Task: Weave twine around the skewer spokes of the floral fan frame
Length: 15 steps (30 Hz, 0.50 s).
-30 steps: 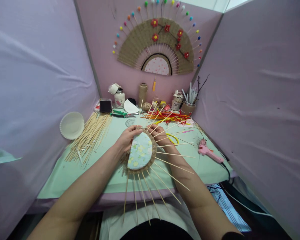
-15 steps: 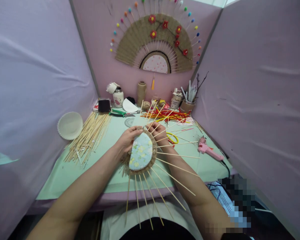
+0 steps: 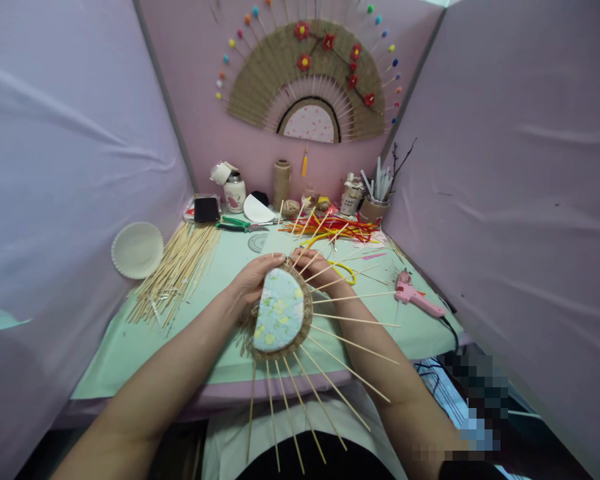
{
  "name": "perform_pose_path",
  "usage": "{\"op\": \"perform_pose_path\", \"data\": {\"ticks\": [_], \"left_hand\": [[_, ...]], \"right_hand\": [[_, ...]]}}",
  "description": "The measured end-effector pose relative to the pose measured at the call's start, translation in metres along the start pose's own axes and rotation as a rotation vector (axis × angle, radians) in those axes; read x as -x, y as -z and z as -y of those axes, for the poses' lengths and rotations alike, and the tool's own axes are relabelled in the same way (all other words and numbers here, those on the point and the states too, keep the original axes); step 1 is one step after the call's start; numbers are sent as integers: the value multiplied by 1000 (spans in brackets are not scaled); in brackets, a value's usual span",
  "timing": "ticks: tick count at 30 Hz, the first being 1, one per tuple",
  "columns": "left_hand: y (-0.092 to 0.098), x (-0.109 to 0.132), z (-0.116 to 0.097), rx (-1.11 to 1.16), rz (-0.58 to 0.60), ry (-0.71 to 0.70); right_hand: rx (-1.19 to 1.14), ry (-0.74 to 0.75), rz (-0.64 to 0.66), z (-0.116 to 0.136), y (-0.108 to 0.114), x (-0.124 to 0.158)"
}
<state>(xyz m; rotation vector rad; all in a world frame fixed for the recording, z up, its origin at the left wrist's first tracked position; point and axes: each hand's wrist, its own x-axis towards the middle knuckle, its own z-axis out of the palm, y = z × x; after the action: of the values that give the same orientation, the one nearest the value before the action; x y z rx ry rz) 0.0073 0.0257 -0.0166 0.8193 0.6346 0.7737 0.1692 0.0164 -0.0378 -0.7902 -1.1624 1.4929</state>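
A half-round fan base point(image 3: 280, 310) covered in pale blue floral fabric hangs over the near part of the table, its flat side facing left. Brown braided twine edges its curve, and thin bamboo sticks point(image 3: 353, 321) radiate from it to the right and towards me. My left hand point(image 3: 257, 275) grips its upper left edge, thumb on the front. Behind the upper sticks, my right hand point(image 3: 314, 265) has its fingers bent together at the top of the twine rim; what they pinch is hidden. Loose twine ends point(image 3: 245, 330) trail under the lower left edge.
Loose bamboo sticks point(image 3: 180, 273) and a white scalloped dish point(image 3: 137, 250) lie left. Green-handled pliers point(image 3: 235, 224), red and orange pipe cleaners point(image 3: 335, 229) and a twine spool point(image 3: 282, 183) sit behind. A pink glue gun point(image 3: 417, 295) lies right. A finished fan point(image 3: 310, 80) hangs on the wall.
The fan base has shifted slightly down and left in view, and its sticks have swung a little downward. My right hand has moved slightly left along the top rim; my left hand keeps its grip.
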Motion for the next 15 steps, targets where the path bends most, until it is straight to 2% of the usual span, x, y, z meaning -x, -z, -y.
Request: {"op": "perform_pose_path", "data": {"ticks": [5,10,15], "left_hand": [[-3,2,0,21,-38,-22],[-5,3,0,23,-56,-23],[-7,3,-2,54,-30,-1]], "right_hand": [[-59,-58,67,7,0,3],[-33,-80,27,6,1,2],[-77,-107,53,2,2,2]]}}
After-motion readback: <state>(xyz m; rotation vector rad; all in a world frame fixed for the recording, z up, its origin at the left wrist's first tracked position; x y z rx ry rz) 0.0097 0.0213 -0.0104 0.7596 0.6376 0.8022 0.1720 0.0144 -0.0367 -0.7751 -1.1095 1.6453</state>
